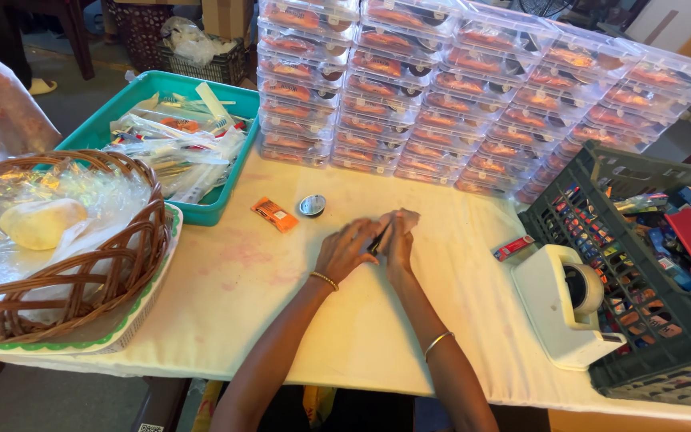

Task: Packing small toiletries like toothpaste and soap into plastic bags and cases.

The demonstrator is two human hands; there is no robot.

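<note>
My left hand [347, 249] and my right hand [398, 237] meet in the middle of the white-covered table [361, 320]. Together they pinch a small dark slim object [378, 238] between the fingers; most of it is hidden, so its kind is unclear. A bangle sits on each wrist. A small orange packet [274, 214] lies just left of my hands. A small round black-and-silver tin [312, 206] rests beside that packet, a little farther from me.
Stacks of clear plastic boxes [473, 88] line the back. A teal tray [171, 144] of wrapped items and a wicker basket [57, 240] stand at the left. A white tape dispenser [561, 308], a small red item [513, 247] and a dark green crate [641, 272] stand at the right.
</note>
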